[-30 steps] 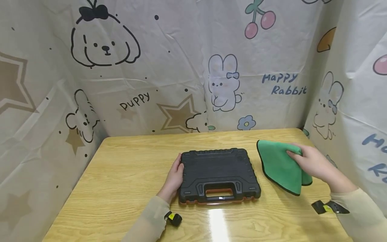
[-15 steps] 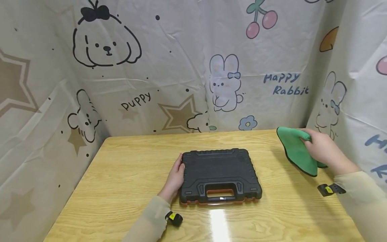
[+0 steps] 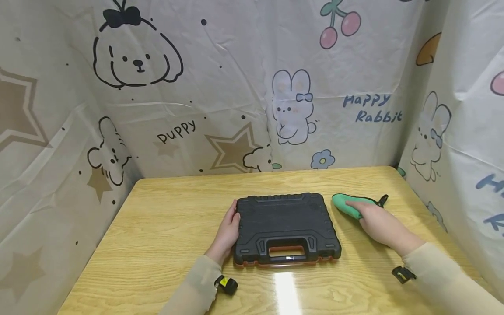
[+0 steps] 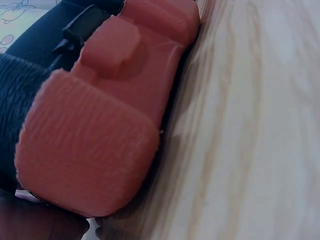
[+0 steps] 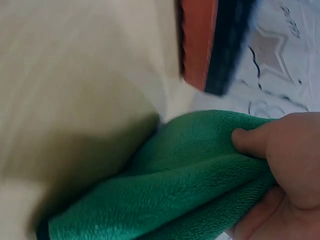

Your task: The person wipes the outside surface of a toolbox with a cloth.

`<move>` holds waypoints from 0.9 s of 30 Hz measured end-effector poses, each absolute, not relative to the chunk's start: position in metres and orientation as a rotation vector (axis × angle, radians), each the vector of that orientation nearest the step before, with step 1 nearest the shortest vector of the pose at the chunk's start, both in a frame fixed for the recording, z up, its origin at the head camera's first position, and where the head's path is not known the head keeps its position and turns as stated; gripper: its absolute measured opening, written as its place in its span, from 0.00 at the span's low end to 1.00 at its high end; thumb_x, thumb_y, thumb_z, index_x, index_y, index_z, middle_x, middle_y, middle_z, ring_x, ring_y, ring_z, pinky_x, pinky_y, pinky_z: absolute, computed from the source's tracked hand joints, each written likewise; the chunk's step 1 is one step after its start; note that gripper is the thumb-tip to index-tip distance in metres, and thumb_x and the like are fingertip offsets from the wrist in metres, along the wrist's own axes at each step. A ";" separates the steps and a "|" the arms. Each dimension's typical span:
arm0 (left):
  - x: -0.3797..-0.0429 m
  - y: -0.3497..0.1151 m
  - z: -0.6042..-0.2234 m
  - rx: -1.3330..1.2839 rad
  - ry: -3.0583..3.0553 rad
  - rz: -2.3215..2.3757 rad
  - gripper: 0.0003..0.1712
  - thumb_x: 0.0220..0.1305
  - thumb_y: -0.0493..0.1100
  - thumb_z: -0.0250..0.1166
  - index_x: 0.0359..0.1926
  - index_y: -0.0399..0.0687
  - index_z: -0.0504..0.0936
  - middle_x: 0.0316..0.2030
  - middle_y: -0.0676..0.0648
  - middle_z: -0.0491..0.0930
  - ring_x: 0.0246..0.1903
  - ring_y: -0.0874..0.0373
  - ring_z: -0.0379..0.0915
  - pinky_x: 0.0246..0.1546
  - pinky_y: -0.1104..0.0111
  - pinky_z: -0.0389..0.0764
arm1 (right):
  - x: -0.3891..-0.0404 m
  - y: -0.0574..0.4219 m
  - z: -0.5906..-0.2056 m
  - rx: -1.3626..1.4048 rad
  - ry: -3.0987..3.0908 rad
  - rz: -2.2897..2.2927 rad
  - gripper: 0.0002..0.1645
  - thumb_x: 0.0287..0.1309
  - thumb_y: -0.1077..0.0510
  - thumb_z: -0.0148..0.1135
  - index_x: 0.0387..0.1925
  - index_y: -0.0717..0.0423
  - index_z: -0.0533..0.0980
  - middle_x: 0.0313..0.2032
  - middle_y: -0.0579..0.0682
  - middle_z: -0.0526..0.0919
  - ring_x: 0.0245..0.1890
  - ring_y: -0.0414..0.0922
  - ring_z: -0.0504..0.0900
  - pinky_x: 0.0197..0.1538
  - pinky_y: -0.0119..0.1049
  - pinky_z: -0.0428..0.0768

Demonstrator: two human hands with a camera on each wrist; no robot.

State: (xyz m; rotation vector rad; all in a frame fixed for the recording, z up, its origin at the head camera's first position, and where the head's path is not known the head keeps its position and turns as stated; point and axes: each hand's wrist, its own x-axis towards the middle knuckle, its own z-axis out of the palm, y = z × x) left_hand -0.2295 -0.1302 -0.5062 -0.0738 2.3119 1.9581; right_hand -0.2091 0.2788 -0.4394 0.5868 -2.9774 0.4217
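A black tool case [image 3: 283,218] with an orange base lies flat on the wooden table, its handle toward me. Along the case's left side rests my left hand [image 3: 227,229], fingers extended and thumb at the edge. The left wrist view shows the case's orange corner [image 4: 87,145] up close. To the right of the case, my right hand [image 3: 383,225] grips a green cloth [image 3: 343,204] with black edging, bunched low over the table. In the right wrist view, the thumb presses on the folded cloth [image 5: 190,175]; part of the cloth is hidden under the hand.
Printed fabric curtains [image 3: 220,100] enclose the table at the back and both sides. The wooden tabletop [image 3: 165,218] extends left of the case and in front of it. Light glares off the table [image 3: 286,291] near the front.
My right hand first carried the hanging cloth right and back, then brought it left and down beside the case, where it is now bunched. The left hand and case have stayed put.
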 end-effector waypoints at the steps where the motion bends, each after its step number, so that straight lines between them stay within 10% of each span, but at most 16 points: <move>1: -0.230 -0.130 -0.507 -0.073 2.311 1.958 0.33 0.84 0.41 0.40 0.84 0.52 0.46 0.83 0.40 0.44 0.82 0.40 0.35 0.80 0.44 0.43 | -0.207 0.276 -0.443 0.604 -2.977 0.420 0.33 0.59 0.75 0.54 0.67 0.67 0.73 0.62 0.69 0.79 0.62 0.68 0.78 0.64 0.63 0.76; 27: -0.233 -0.130 -0.507 -0.119 2.266 1.956 0.33 0.85 0.45 0.41 0.84 0.55 0.46 0.83 0.42 0.44 0.82 0.42 0.36 0.80 0.44 0.43 | -0.174 0.261 -0.482 0.747 -3.154 0.394 0.43 0.69 0.55 0.64 0.75 0.71 0.59 0.76 0.73 0.56 0.73 0.75 0.59 0.69 0.71 0.66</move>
